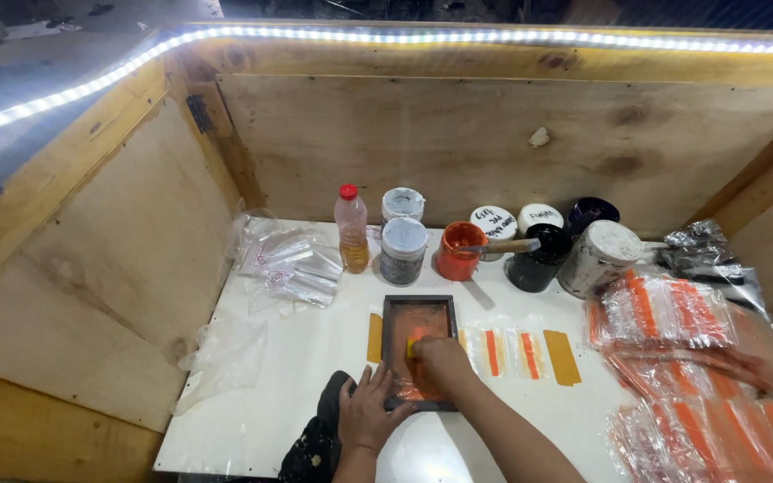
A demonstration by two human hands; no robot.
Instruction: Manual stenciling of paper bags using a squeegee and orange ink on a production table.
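The small dark-framed rectangular printing screen lies on the white table, its long axis running six to twelve o'clock. The left hand, fingers spread flat, pins the frame's six-o'clock corner. The right hand is nearer the mesh, curled around a small yellow squeegee at its centre.

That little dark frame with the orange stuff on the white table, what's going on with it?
A person is screen printing by hand. The left hand presses flat on the near edge of the small dark printing frame, steadying it, while the right hand pushes a small yellow squeegee across the orange ink inside. An open orange ink pot stands behind, and clear bags with orange stripes are piled at the right.
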